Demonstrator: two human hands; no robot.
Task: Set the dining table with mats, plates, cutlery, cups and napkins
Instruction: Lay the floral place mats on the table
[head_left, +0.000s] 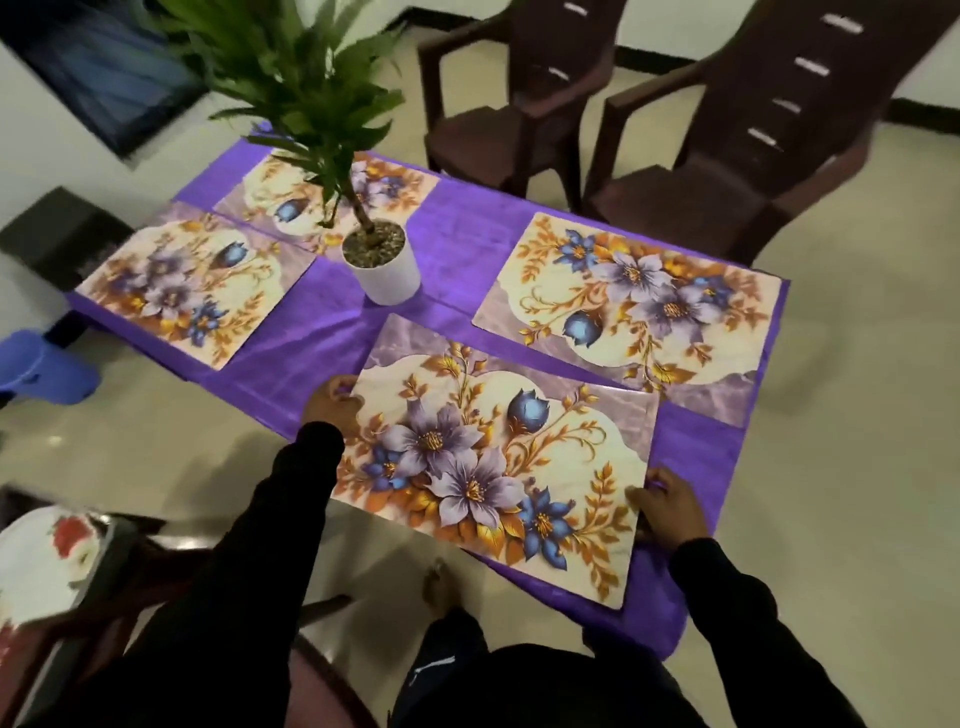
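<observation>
Head view, table: a low table with a purple cloth (457, 234) carries four floral mats.
Nearest mat (493, 457): it lies at the near edge of the table, a little tilted; its near right corner goes over the edge.
Left hand (332, 405): it pinches the left edge of the nearest mat, the thumb on top of it.
Right hand (670, 509): it grips the right edge of the same mat, fingers curled at the border.
Other mats: one at the right (634, 306), one at the left (182, 286), one at the far side (332, 197).
Plant pot (384, 265): white, it stands upright in the middle, between the mats.
Chairs (727, 171): two dark ones stand behind the table.
Plates (47, 561): white with a red flower, at the lower left, blurred.
</observation>
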